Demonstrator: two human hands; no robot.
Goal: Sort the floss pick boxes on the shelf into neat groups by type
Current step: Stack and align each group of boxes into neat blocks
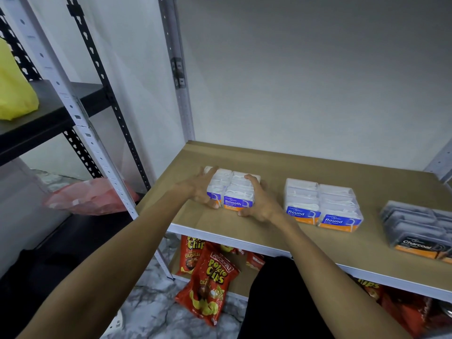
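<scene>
Three groups of floss pick boxes stand on the tan shelf board (pixel 269 157). At the left are clear boxes with purple "Smooth" labels (pixel 236 192), set in two rows. My left hand (pixel 199 190) presses against their left side and my right hand (pixel 260 201) against their right side, so both hands clamp the group. In the middle sit clear boxes with blue "Round" labels (pixel 322 204), also in two rows. At the right edge lie dark grey "Charcoal" boxes (pixel 420 231), partly cut off by the frame.
Perforated metal uprights (pixel 179 77) frame the shelf against a white wall. Red potato chip bags (pixel 210 282) lie on the lower shelf and the marble floor. A black shelf at left holds a yellow bag (pixel 14 89). A pink plastic bag (pixel 85 196) sits below it.
</scene>
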